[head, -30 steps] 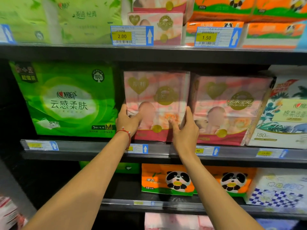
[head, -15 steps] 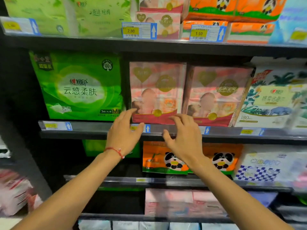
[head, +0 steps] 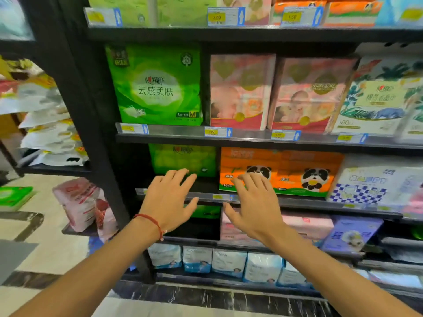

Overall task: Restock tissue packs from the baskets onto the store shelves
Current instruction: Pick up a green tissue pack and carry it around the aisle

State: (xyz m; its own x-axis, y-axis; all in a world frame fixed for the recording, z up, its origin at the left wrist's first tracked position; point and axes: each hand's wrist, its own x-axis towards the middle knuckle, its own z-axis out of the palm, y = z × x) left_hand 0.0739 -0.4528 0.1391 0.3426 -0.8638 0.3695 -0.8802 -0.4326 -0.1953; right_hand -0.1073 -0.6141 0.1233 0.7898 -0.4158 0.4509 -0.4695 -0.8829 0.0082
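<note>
With the pink pack [head: 240, 92] seated on the shelf [head: 251, 136], left hand [head: 168, 202] and right hand [head: 256, 207] hang released and empty, so the next step likely requires fetching another pack from a basket.

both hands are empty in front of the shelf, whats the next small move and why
Probably draw both hands down and back toward the stock for another pack. The left hand and right hand are open, fingers spread, with nothing in either grip. The two pink packs already stand upright side by side on their shelf. No basket is in view, so where the next pack lies cannot be told.
</note>
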